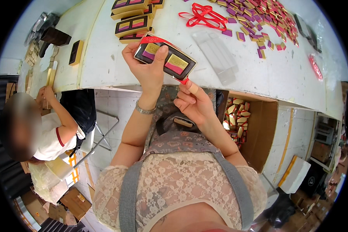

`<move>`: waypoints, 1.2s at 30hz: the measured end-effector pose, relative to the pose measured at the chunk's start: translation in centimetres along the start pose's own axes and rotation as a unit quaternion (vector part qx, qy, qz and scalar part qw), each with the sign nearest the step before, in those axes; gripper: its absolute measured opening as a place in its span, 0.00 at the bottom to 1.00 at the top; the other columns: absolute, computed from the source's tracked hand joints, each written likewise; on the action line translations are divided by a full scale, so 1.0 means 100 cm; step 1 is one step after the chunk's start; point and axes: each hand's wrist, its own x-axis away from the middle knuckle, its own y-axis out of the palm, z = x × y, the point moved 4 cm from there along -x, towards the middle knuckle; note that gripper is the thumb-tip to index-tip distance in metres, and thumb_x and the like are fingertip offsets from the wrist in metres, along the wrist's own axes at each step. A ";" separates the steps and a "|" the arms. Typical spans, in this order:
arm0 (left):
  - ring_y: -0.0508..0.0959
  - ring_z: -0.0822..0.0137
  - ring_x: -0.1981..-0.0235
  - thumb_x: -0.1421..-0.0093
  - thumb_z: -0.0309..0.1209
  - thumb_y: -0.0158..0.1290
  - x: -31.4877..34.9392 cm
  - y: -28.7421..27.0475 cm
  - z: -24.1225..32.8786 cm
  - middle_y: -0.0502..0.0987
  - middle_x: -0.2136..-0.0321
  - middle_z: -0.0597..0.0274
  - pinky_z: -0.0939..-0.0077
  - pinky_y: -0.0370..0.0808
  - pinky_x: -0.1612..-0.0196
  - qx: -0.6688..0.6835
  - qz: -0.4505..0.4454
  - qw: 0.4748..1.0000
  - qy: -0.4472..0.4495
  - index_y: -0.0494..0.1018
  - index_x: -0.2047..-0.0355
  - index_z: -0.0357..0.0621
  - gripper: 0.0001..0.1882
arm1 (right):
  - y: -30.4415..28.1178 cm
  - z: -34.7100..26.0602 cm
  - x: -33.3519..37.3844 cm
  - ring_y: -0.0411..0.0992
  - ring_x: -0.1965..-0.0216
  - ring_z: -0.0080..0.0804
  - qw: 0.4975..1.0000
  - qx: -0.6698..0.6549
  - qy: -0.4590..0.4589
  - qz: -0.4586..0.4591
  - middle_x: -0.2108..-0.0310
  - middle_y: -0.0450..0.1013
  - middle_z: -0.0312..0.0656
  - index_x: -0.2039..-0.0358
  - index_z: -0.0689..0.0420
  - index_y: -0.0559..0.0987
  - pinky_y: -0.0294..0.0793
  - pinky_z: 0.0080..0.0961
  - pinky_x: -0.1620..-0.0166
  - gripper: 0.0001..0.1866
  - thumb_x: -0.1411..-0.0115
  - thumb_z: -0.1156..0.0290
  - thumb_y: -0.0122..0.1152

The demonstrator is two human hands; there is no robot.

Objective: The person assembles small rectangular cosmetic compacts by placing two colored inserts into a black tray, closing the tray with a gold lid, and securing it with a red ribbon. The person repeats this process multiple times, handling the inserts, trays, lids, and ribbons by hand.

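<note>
A small dark box with gold edges [169,53] is held tilted above the table's front edge. Two wrapped squares, gold with purple and gold with pink, show in its black tray, and a red band runs over one corner. My left hand [146,69] grips the box from its left end, thumb across the front. At the box's lower right corner, my right hand [195,101] pinches a bit of red ribbon [185,81] between thumb and forefinger. A plaster wraps one of its fingers. A clear plastic sleeve [216,58] lies just beyond, on the table.
Stacked gold boxes [133,25], looped red ribbon [205,17] and many wrapped squares [259,23] cover the table's far side. A single box [76,53] stands left. Below the edge is a carton [259,131] of packed pieces. A co-worker [50,131] sits at left.
</note>
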 end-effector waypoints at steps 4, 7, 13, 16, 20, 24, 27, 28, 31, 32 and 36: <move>0.70 0.67 0.52 0.50 0.28 0.67 0.007 -0.001 -0.002 0.66 0.53 0.51 0.73 0.71 0.50 -0.077 -0.001 0.997 0.002 0.56 0.54 0.42 0.32 | -0.008 0.002 -0.001 0.53 0.84 0.12 0.995 -0.086 -0.002 0.045 0.81 0.59 0.23 0.68 0.54 0.73 0.55 0.14 0.75 0.03 0.36 0.70 0.56; 0.69 0.64 0.48 0.51 0.26 0.67 0.010 0.003 0.004 0.65 0.50 0.47 0.71 0.69 0.47 -0.121 -0.034 0.990 0.070 0.56 0.55 0.42 0.31 | -0.020 -0.008 -0.004 0.57 0.82 0.13 0.986 0.009 -0.111 0.128 0.79 0.63 0.25 0.71 0.55 0.74 0.57 0.13 0.74 0.04 0.38 0.73 0.58; 0.66 0.59 0.44 0.53 0.26 0.67 0.058 0.011 0.003 0.63 0.45 0.46 0.66 0.65 0.42 -0.119 -0.082 0.985 -0.099 0.57 0.54 0.43 0.32 | 0.009 -0.082 0.053 0.69 0.55 0.23 0.620 0.652 -0.414 0.138 0.49 0.70 0.40 0.54 0.59 0.78 0.71 0.25 0.54 0.23 0.52 0.73 0.72; 0.63 0.54 0.41 0.48 0.29 0.63 0.108 0.038 0.014 0.58 0.40 0.45 0.60 0.58 0.39 0.031 -0.331 0.924 -0.191 0.62 0.54 0.45 0.25 | -0.004 -0.100 0.086 0.71 0.57 0.22 0.694 0.703 -0.137 0.070 0.52 0.73 0.41 0.48 0.57 0.75 0.73 0.28 0.54 0.30 0.53 0.72 0.73; 0.64 0.59 0.40 0.43 0.19 0.52 0.080 0.008 -0.006 0.60 0.42 0.52 0.66 0.63 0.40 -0.156 -0.299 0.929 -0.152 0.67 0.61 0.42 0.10 | 0.012 -0.166 0.098 0.75 0.71 0.38 0.370 0.908 -0.123 0.152 0.70 0.77 0.45 0.62 0.58 0.82 0.75 0.30 0.64 0.15 0.49 0.64 0.68; 0.71 0.56 0.49 0.46 0.20 0.54 0.070 0.029 -0.011 0.69 0.50 0.51 0.68 0.67 0.46 -0.145 -0.297 0.940 -0.085 0.69 0.64 0.41 0.09 | 0.002 -0.171 0.002 0.74 0.61 0.42 0.230 0.880 -0.295 0.293 0.66 0.76 0.45 0.63 0.56 0.79 0.73 0.34 0.57 0.19 0.53 0.58 0.69; 0.73 0.56 0.52 0.46 0.19 0.54 0.064 0.021 0.011 0.71 0.53 0.52 0.68 0.70 0.49 -0.224 -0.302 0.927 0.007 0.70 0.65 0.40 0.08 | -0.010 -0.186 -0.025 0.74 0.60 0.42 0.249 0.882 -0.187 0.354 0.67 0.76 0.44 0.62 0.54 0.79 0.72 0.36 0.57 0.19 0.52 0.58 0.67; 0.75 0.56 0.54 0.46 0.19 0.54 0.062 0.011 0.008 0.73 0.55 0.51 0.67 0.72 0.51 -0.232 -0.280 0.931 0.004 0.71 0.66 0.40 0.07 | -0.008 -0.191 -0.029 0.74 0.60 0.42 0.294 0.873 -0.167 0.352 0.68 0.76 0.43 0.62 0.54 0.79 0.72 0.37 0.58 0.18 0.52 0.58 0.67; 0.74 0.58 0.52 0.45 0.18 0.53 0.047 -0.006 -0.018 0.72 0.54 0.52 0.67 0.72 0.49 -0.239 -0.274 0.931 -0.034 0.72 0.63 0.40 0.09 | 0.009 -0.191 -0.040 0.75 0.71 0.39 0.272 0.904 -0.091 0.316 0.74 0.76 0.45 0.62 0.60 0.80 0.72 0.34 0.67 0.20 0.51 0.58 0.66; 0.72 0.59 0.49 0.37 0.24 0.48 0.049 -0.009 -0.028 0.70 0.50 0.54 0.66 0.69 0.45 -0.135 -0.239 0.951 -0.140 0.69 0.56 0.39 0.09 | 0.019 -0.183 -0.037 0.75 0.73 0.36 0.335 0.894 -0.123 0.272 0.75 0.76 0.44 0.63 0.61 0.80 0.72 0.32 0.68 0.18 0.48 0.60 0.65; 0.74 0.65 0.52 0.31 0.39 0.43 0.023 0.007 -0.029 0.72 0.55 0.56 0.65 0.73 0.48 0.151 -0.070 0.927 -0.337 0.64 0.49 0.39 0.18 | 0.049 -0.103 -0.011 0.75 0.74 0.44 0.556 0.805 -0.195 0.060 0.73 0.77 0.48 0.66 0.59 0.80 0.74 0.31 0.68 0.08 0.41 0.69 0.58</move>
